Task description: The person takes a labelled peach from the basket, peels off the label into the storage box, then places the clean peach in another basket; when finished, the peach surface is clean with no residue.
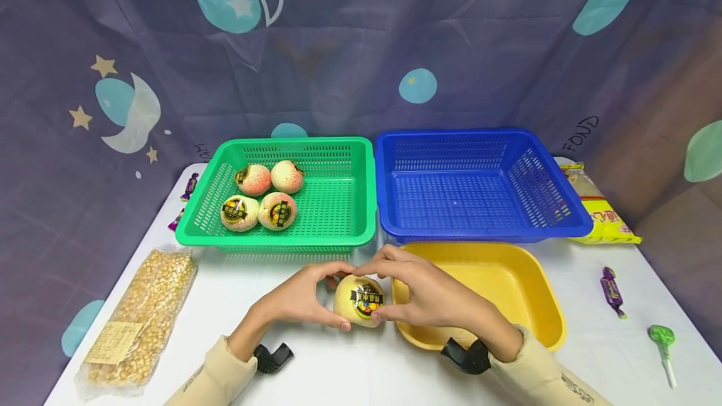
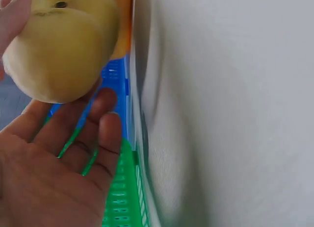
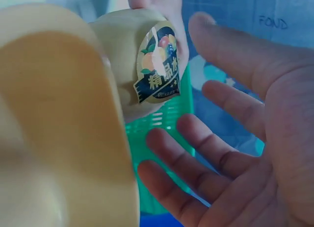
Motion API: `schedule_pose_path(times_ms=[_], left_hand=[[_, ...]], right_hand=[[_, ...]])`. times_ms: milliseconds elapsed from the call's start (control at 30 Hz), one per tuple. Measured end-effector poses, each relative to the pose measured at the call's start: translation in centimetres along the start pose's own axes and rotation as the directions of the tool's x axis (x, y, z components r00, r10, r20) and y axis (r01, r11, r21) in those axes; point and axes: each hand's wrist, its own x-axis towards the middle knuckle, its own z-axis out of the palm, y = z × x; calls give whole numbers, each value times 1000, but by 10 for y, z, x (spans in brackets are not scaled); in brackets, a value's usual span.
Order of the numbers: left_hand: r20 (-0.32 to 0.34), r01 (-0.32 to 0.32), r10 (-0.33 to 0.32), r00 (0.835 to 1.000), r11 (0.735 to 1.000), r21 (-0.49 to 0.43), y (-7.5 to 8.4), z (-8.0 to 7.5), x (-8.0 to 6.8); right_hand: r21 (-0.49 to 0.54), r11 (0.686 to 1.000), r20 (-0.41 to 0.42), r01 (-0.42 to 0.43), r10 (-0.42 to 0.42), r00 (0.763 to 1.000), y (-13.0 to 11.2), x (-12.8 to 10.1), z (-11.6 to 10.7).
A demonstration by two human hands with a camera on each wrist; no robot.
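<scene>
A pale yellow peach [image 1: 359, 301] with a dark round label is up between both hands, over the white table. My left hand [image 1: 301, 296] holds it, thumb on the near side and fingers on the far side; in the left wrist view the fingers [image 2: 64, 114] lie against the peach [image 2: 61, 50]. Around the other side curves my right hand [image 1: 425, 287], and in the right wrist view its spread fingers [image 3: 196, 158] stand a little apart from the labelled peach [image 3: 137, 60]. Several peaches [image 1: 277, 212] lie in the left part of a green basket [image 1: 361, 230].
Behind the hands, a blue basket [image 1: 485, 230] adjoins the green one. A yellow tub [image 1: 541, 281] sits under the right forearm. Left lies a bag of corn kernels [image 1: 155, 293]. Right are a yellow packet [image 1: 606, 218], a purple-wrapped candy [image 1: 611, 292] and a green lollipop [image 1: 662, 336].
</scene>
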Motion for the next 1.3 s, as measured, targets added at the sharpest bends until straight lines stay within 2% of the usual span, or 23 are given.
schedule_pose_path(times_ms=[200,400,667,900,1100,1300], left_hand=[[56,20,-20,998,1000,-4,-9,-3,6],[98,60,-58,994,998,-15,-12,-7,9],[135,44,-42,990,999,-11,-13,-8,14],[137,56,-54,989,998,-16,-12,-8,16],[139,57,-57,989,998,0,-13,-8,17],[151,54,-52,987,998,-10,-15,-12,15]], right_hand=[[-20,1000,16,8,-7,1000,7,8,3],[-48,999,85,4,0,996,6,19,4],[-76,997,91,5,2,996,7,32,10],[-52,998,64,26,-23,998,7,35,11],[-35,999,98,20,-16,995,4,34,9],[-38,998,110,59,-55,992,3,31,5]])
